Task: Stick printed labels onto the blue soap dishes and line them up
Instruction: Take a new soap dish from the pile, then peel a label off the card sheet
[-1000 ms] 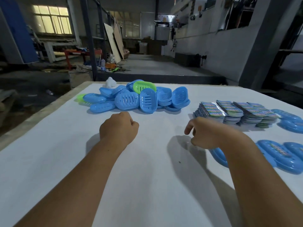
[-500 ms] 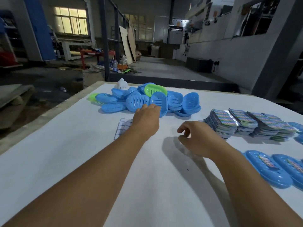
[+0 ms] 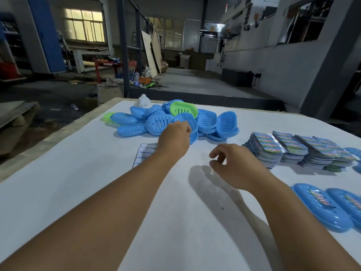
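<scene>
Heap of blue slotted plastic soap dishes (image 3: 173,122) at desk's far edge. Left hand (image 3: 173,139) has reached from mid-desk onto heap; grip hidden, cannot tell. Right hand (image 3: 232,165) loosely curled, empty, nearer than heap. Next dish pickup likely (labelled dishes (image 3: 320,206) right). White desk (image 3: 68,188); dim workshop beyond.

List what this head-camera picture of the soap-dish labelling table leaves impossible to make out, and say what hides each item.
- Left hand fingertips: hidden behind its own back, so any grip on the blue dish pile is unclear.
- Grid sheet: partly covered by the left forearm.
- Label stacks: print too small to read.
- Labelled dishes: row cut off by the right edge.
- Right hand: whether its pinched fingers hold anything.
</scene>
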Tool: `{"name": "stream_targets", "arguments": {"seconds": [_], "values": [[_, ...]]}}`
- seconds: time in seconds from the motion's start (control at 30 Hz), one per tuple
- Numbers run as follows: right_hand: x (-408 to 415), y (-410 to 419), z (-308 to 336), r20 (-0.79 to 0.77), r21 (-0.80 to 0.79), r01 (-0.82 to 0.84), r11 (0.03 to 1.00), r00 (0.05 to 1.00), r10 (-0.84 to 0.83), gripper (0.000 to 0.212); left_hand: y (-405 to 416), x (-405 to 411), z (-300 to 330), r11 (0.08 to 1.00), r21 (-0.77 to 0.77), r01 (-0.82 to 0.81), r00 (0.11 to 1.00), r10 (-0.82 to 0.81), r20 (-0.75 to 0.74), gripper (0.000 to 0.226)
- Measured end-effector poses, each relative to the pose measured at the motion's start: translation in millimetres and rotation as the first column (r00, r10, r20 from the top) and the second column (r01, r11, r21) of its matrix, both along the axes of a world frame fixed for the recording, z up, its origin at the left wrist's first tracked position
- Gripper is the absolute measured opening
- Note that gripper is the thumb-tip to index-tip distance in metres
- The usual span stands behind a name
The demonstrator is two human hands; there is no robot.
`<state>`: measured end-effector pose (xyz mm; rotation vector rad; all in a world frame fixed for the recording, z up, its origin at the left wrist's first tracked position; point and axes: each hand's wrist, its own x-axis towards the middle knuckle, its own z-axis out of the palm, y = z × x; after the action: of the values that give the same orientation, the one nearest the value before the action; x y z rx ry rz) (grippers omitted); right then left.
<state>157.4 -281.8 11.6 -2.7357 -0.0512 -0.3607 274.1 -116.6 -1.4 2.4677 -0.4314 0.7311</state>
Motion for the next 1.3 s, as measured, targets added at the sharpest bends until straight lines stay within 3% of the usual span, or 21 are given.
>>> {"name": "stream_targets", "arguments": {"seconds": [0.07, 0.13, 0.17, 0.23, 0.3, 0.33, 0.5, 0.57, 0.63, 0.67, 0.7, 0.73, 0.77, 0.8, 0.87, 0.97, 1.17, 1.3], "values": [[1.7, -0.5, -0.4, 0.028, 0.027, 0.017, 1.0, 0.999, -0.017, 0.026, -0.3, -10.1, 8.4, 0.957, -0.288, 0.04, 0.997, -0.059, -0.056, 0.01], [3.3, -0.3, -0.2, 0.082, 0.057, 0.036, 0.998, 0.996, -0.041, 0.037, -0.6, -24.0, 21.2, 0.835, -0.55, 0.019, 0.974, -0.141, -0.18, 0.006], [3.8, -0.1, -0.3, 0.117, 0.084, 0.039, 0.996, 0.992, -0.048, 0.046, -0.3, -31.4, 27.2, 0.735, -0.678, -0.028, 0.944, -0.203, -0.259, 0.009], [4.0, 1.2, -1.4, 0.186, 0.161, 0.005, 0.987, 0.982, -0.035, 0.064, 3.7, -49.0, 36.8, 0.432, -0.885, -0.171, 0.823, -0.431, -0.37, 0.018], [3.5, 3.2, -2.3, 0.228, 0.2, -0.065, 0.978, 0.974, 0.018, 0.076, 11.2, -68.6, 41.1, 0.139, -0.939, -0.314, 0.67, -0.669, -0.323, 0.023], [3.4, 4.5, -2.7, 0.231, 0.2, -0.1, 0.975, 0.972, 0.052, 0.076, 15.1, -75.7, 40.5, 0.065, -0.93, -0.362, 0.621, -0.727, -0.293, 0.024], [2.2, 6.9, -2.9, 0.213, 0.17, -0.153, 0.973, 0.97, 0.115, 0.057, 26.5, -97.4, 35.3, -0.012, -0.877, -0.481, 0.553, -0.78, -0.293, 0.028], [1.4, 6.3, -3.4, 0.181, 0.132, -0.146, 0.98, 0.976, 0.121, 0.058, 28.5, -100.4, 33.8, -0.006, -0.866, -0.501, 0.545, -0.779, -0.31, 0.022], [1.9, 6.0, -3.7, 0.151, 0.107, -0.137, 0.985, 0.981, 0.12, 0.058, 33.4, -99.7, 32.8, 0.1, -0.877, -0.471, 0.554, -0.74, -0.381, 0.018], [2.6, 5.8, -4.4, 0.132, 0.091, -0.132, 0.987, 0.984, 0.119, 0.057, 37.9, -97.7, 32.1, 0.241, -0.879, -0.411, 0.587, -0.668, -0.457, 0.017], [3.1, 5.4, -5.2, 0.103, 0.068, -0.125, 0.99, 0.988, 0.118, 0.056, 43.7, -94.2, 30.2, 0.459, -0.83, -0.318, 0.664, -0.517, -0.54, 0.016], [3.4, 5.1, -6.6, 0.063, 0.041, -0.118, 0.992, 0.991, 0.115, 0.056, 51.2, -89.5, 26.6, 0.701, -0.677, -0.225, 0.776, -0.29, -0.559, 0.017], [3.4, 4.8, -7.9, 0.015, 0.013, -0.11, 0.994, 0.994, 0.11, 0.055, 60.1, -84.1, 21.9, 0.889, -0.416, -0.192, 0.879, -0.032, -0.475, 0.016], [2.9, 4.5, -9.3, -0.032, -0.01, -0.103, 0.995, 0.994, 0.103, 0.055, 68.8, -80.7, 18.9, 0.959, -0.154, -0.236, 0.926, 0.173, -0.337, 0.017], [1.6, 4.6, -11.6, -0.083, -0.036, -0.093, 0.995, 0.993, 0.089, 0.055, 84.4, -78.1, 15.5, 0.928, 0.149, -0.341, 0.901, 0.368, -0.231, 0.026], [2.9, 5.0, -12.9, -0.087, -0.063, -0.083, 0.995, 0.993, 0.077, 0.057, 95.9, -77.3, 11.2, 0.888, 0.338, -0.311, 0.835, 0.425, -0.35, 0.039], [4.8, 6.4, -14.6, -0.111, -0.068, -0.092, 0.993, 0.99, 0.084, 0.066, 100.0, -80.9, 14.7, 0.923, 0.228, -0.311, 0.836, 0.38, -0.397, 0.047], [4.2, 6.9, -13.7, -0.112, -0.065, -0.089, 0.994, 0.99, 0.081, 0.066, 101.8, -82.3, 17.2, 0.907, 0.276, -0.319, 0.82, 0.41, -0.399, 0.042]]}}
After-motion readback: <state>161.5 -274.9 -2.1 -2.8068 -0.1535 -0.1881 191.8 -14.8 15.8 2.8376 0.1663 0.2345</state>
